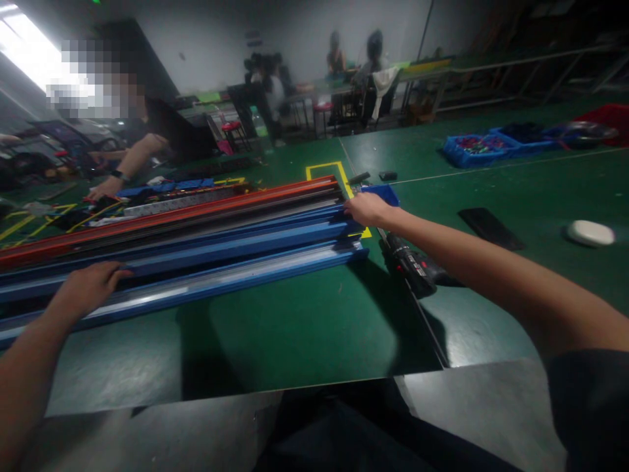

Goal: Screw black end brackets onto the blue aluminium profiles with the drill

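Long blue metal profiles (246,248) lie side by side on the green table (295,334), beside orange (275,191) and dark ones behind them. My left hand (91,287) rests on the blue profiles at the left, its fingers bent over an edge. At their right ends, my right hand (369,210) has its fingers closed at the tip of a profile; what lies between the fingertips is hidden. A black power drill (410,265) lies just right of the profile ends, below my right forearm.
Behind my right hand is a small blue bin (386,193). A dark flat object (490,228), a white oval object (590,233) and blue trays (474,151) are at the right. Another person's hand (105,189) reaches over parts at the far left.
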`<state>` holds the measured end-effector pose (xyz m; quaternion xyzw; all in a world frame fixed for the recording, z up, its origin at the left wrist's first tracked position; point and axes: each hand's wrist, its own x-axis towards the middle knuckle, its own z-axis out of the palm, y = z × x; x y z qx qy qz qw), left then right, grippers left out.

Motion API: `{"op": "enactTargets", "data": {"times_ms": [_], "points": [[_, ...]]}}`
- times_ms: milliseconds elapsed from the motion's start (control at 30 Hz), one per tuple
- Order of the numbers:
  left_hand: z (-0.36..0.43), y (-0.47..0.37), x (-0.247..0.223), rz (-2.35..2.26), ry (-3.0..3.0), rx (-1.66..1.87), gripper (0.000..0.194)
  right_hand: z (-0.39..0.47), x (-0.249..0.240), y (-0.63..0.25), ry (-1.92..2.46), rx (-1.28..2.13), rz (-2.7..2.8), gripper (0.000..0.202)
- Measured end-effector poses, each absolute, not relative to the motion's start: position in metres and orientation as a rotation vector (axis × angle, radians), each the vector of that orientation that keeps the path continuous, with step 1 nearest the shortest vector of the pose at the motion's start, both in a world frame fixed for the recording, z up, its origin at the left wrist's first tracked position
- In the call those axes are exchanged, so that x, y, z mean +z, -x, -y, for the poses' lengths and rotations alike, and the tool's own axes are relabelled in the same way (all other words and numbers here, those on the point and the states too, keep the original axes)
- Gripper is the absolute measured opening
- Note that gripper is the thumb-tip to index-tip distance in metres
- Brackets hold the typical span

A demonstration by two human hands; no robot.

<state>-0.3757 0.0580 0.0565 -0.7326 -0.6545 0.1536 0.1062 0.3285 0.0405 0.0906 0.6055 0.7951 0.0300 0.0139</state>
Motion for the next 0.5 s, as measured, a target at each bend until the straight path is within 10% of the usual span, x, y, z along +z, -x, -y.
{"op": "enactTargets", "data": {"times_ms": [500], "points": [[-0.017,0.419,0.069,1.909,2.147,0.156,0.064,0.017,0.108,-0.326,-1.878,0.096,-2.499,0.027]]}}
